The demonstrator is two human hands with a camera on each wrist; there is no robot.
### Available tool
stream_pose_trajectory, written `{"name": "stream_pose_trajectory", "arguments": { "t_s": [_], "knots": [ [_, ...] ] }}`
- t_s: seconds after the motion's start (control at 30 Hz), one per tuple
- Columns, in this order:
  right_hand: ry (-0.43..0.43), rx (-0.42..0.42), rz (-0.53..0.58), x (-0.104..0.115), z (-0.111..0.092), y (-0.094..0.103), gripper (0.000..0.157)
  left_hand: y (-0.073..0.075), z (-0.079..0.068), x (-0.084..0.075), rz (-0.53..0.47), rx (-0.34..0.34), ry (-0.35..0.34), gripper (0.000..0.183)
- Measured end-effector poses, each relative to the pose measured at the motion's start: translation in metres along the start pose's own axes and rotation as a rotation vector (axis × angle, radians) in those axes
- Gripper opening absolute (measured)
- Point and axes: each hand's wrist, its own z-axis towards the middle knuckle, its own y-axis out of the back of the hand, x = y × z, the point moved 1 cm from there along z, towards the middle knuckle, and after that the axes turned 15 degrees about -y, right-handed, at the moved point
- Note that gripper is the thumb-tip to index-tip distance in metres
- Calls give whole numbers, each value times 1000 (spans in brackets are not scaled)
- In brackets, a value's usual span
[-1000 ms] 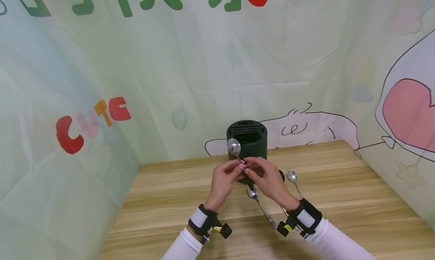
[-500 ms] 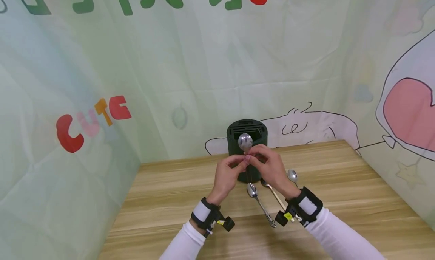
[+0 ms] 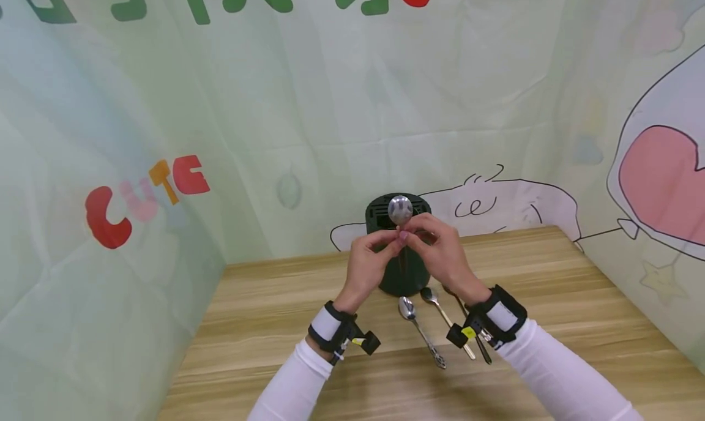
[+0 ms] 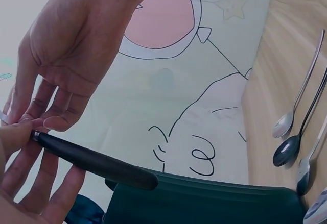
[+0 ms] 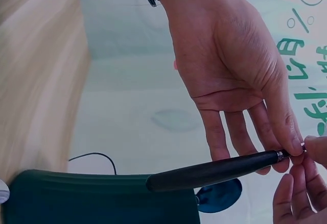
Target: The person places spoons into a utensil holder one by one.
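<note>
In the head view, a spoon with a shiny metal bowl (image 3: 400, 210) is held upright, bowl up, before the dark green cylindrical holder (image 3: 399, 280). Thumb and fingers of my left hand (image 3: 365, 263) pinch its neck. My right hand (image 3: 445, 253) pinches it at the same spot, fingertips of both hands meeting. The wrist views show its thick black handle (image 4: 97, 162) hanging below the fingers, overlapping the holder's outline. A dark oval like a spoon bowl (image 5: 219, 196) shows beside the holder's top in the right wrist view.
On the wooden table (image 3: 275, 323) lie several spoons: an ornate silver spoon (image 3: 408, 309), a dark-bowled spoon with a pale handle (image 3: 429, 296), and a dark spoon (image 3: 478, 338) partly behind my right wrist. A printed cloth wall (image 3: 308, 133) stands behind the holder.
Both hands have risen with the spoon, whose tilt has gone to nearly upright. Its bowl now overlaps the holder's top. My right forearm now covers the silver spoon at the right.
</note>
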Motion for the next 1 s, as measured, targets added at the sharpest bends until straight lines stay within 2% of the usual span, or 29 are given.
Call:
{"name": "stream_pose_trajectory", "arguments": {
  "t_s": [0.23, 0.5, 1.0],
  "knots": [
    [15, -15, -14, 3, 7, 5, 11, -2, 11, 26, -1, 4, -3, 23],
    [21, -41, -13, 5, 18, 9, 12, -4, 23, 31, 14, -11, -57, 23],
    [1, -78, -35, 7, 30, 12, 14, -4, 38, 35, 33, -9, -67, 23]
  ]
}}
